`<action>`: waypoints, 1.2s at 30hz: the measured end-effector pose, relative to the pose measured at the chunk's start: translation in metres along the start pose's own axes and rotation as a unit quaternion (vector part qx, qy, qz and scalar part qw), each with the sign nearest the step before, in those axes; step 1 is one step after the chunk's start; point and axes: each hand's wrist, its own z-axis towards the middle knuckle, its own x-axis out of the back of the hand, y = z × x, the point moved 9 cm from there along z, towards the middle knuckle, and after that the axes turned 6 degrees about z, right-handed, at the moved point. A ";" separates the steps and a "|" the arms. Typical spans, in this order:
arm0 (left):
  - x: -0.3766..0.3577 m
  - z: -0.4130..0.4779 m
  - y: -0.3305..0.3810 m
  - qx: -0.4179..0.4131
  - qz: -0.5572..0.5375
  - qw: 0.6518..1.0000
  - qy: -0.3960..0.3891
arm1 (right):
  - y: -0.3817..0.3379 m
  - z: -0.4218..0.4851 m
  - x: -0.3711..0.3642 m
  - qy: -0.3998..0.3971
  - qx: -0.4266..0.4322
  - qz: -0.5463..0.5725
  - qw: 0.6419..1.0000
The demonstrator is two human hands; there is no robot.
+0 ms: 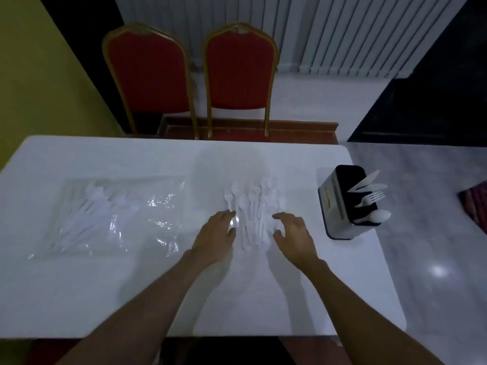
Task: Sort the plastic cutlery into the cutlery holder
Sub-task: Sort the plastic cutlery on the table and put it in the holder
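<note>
Relaxed, empty left hand (214, 234) and right hand (292, 233) flank slim glossy white plastic cutlery (250, 214).

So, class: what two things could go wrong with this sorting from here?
1. The pile of white plastic cutlery lies tangled on the white table in dim light, so types may get mixed.
2. The grey and black cutlery holder stands near the table's right edge, its white pieces leaning outward; a bump from the right hand could tip it.
</note>
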 end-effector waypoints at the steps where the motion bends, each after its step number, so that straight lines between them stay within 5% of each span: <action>1: -0.010 0.009 0.001 0.004 0.009 1.000 -0.005 | 0.004 0.010 -0.006 -0.006 0.014 -0.004 1.000; 11: -0.078 0.066 0.002 -0.057 0.127 0.990 0.009 | 0.033 0.082 -0.062 -0.022 0.112 -0.104 0.988; 20: -0.096 0.054 -0.028 -0.007 0.163 0.987 0.008 | 0.041 0.079 -0.063 0.008 0.149 -0.119 0.982; 27: -0.087 0.049 -0.044 0.030 0.118 0.992 0.026 | 0.022 0.089 -0.047 0.083 0.108 -0.108 0.985; 36: -0.090 0.057 -0.042 -0.044 0.204 0.978 -0.017 | 0.024 0.102 -0.055 0.059 0.055 -0.097 0.992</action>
